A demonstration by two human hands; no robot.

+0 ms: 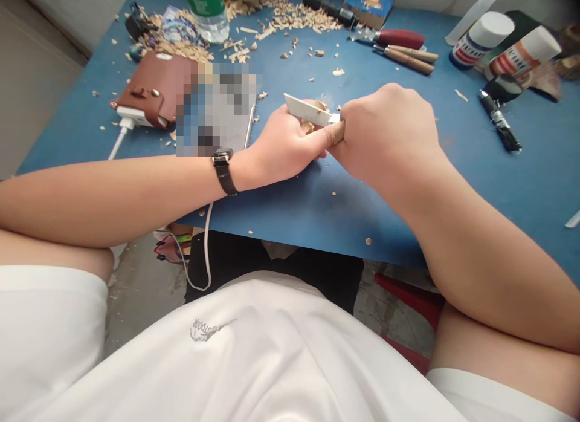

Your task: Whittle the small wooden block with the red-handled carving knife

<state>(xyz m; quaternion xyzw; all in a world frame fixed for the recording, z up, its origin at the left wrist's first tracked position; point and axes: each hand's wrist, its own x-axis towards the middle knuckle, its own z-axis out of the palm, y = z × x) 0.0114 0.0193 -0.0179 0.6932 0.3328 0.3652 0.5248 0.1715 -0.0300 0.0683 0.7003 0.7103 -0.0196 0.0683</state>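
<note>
My right hand (389, 132) is wrapped round the handle of a knife, whose flat, pale blade (306, 110) points left over my left hand. Closed beneath the blade, my left hand (285, 141) grips a small piece of wood (307, 127), mostly hidden by the fingers and the blade. The left thumb reaches right and touches the knife near the handle. A curl of wood lies against the blade. Both hands are just above the blue table (281, 210), close to its front edge.
At the left are a brown leather case (156, 86) with a white cable and a blurred flat device (226, 113). Wood shavings (290, 17) and a bottle (208, 14) stand behind. Carving tools (403, 56), white-capped jars (483, 40) and a black brush-like item (501, 123) lie to the right.
</note>
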